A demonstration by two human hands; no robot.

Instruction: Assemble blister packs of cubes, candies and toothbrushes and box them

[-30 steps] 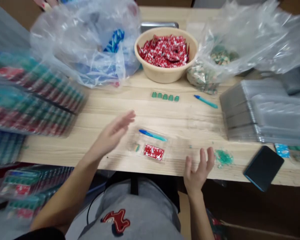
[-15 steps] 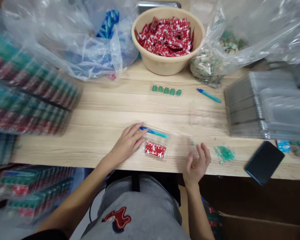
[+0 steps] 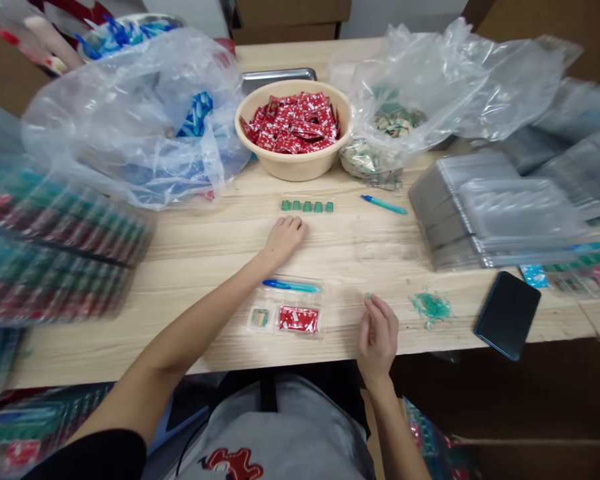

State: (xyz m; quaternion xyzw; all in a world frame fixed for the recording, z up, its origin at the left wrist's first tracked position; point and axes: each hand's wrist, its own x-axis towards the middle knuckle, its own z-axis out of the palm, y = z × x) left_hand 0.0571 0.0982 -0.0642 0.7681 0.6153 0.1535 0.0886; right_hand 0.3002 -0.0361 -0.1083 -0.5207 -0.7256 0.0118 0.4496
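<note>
My left hand reaches forward over the table, its fingers slightly apart and bent down just below a row of green blocks in a clear strip. Nothing shows in its grasp. My right hand rests near the front edge, loosely curled, with a small green scrap at its fingertips; I see no grip on it. Between my arms lies a clear plastic tray. It bears a blue pen, a red patterned packet and, at its left, a small clear packet with a striped piece.
Behind stands a beige basin of red packets, between clear bags. Another pen lies at right, near stacked clear trays. Green scraps and a phone are at front right. Filled packs are stacked at left.
My left hand has left the tray and moved forward to the green blocks, uncovering the small striped packet. My right hand's fingers have come closer to the green scrap. The view has shifted.
</note>
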